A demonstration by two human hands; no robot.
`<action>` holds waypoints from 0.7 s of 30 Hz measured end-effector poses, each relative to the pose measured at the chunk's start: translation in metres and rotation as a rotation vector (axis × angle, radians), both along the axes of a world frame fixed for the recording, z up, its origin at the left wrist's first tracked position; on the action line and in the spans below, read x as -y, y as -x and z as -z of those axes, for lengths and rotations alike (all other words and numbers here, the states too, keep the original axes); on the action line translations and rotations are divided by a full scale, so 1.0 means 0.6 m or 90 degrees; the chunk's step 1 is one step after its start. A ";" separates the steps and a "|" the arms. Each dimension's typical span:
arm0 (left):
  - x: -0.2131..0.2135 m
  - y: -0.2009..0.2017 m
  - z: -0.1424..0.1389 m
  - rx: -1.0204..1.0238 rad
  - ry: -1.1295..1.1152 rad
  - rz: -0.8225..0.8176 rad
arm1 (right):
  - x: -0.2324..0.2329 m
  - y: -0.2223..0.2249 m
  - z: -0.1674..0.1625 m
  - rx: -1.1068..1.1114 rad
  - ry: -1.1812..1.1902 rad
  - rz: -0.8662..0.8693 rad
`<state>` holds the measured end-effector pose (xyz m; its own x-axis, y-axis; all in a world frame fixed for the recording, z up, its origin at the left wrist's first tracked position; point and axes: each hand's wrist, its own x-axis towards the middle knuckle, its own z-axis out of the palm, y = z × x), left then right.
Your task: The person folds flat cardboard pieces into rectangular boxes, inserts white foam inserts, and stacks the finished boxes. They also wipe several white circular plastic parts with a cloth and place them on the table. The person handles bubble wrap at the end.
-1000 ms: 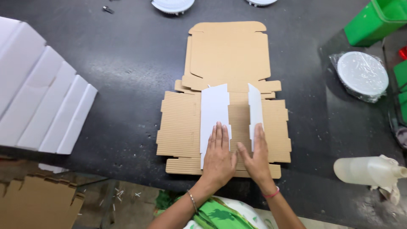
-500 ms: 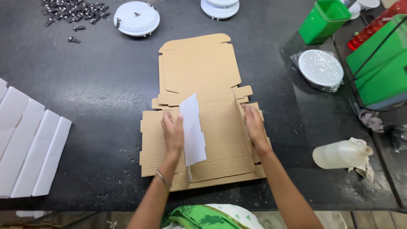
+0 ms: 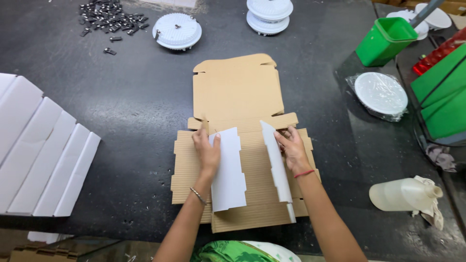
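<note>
A flat, unfolded brown cardboard box blank (image 3: 238, 92) lies on the dark table in front of me. Two side flaps with white undersides are raised from it. My left hand (image 3: 206, 148) presses on the left white flap (image 3: 228, 174), thumb on its top edge. My right hand (image 3: 291, 148) grips the right white flap (image 3: 276, 160), which stands nearly on edge. Both hands sit near the fold line at the middle of the blank.
Folded white boxes (image 3: 34, 145) are stacked at left. Round white lamp housings (image 3: 177, 30) (image 3: 268, 14), dark screws (image 3: 104, 22), a green bin (image 3: 386, 41), a wrapped white disc (image 3: 381, 93), green crates (image 3: 444, 92) and a plastic bottle with rag (image 3: 405, 196) surround the work.
The view has shifted. The right flap has been lifted up by my right hand, and the left flap has folded further inward under my left hand.
</note>
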<state>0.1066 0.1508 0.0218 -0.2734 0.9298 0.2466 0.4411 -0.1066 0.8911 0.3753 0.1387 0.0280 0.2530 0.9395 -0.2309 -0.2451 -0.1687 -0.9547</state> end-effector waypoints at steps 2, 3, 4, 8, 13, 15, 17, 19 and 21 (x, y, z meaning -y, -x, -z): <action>0.003 -0.002 0.006 -0.150 0.040 0.029 | -0.002 0.010 0.006 0.124 -0.053 0.000; 0.006 -0.003 0.008 -0.224 0.063 0.045 | -0.002 0.015 0.010 0.193 -0.092 -0.009; 0.009 -0.002 0.010 -0.274 0.025 0.055 | -0.001 0.020 0.014 0.262 -0.131 -0.020; 0.021 -0.005 0.000 -0.437 -0.104 0.105 | 0.001 0.043 0.014 0.821 -0.171 -0.120; 0.020 -0.032 -0.026 -0.478 -0.059 0.149 | -0.004 0.068 -0.014 0.977 -0.185 -0.197; 0.007 -0.037 -0.020 -0.457 0.052 0.181 | -0.013 0.062 -0.019 0.872 -0.298 -0.214; -0.020 -0.029 -0.003 -0.385 0.013 0.155 | -0.031 0.046 -0.016 0.751 -0.253 -0.219; -0.058 -0.001 0.025 -0.337 0.025 0.166 | -0.055 0.022 -0.009 0.610 -0.050 -0.217; -0.104 0.048 0.050 -0.313 0.084 0.215 | -0.085 -0.005 -0.003 0.281 -0.053 -0.215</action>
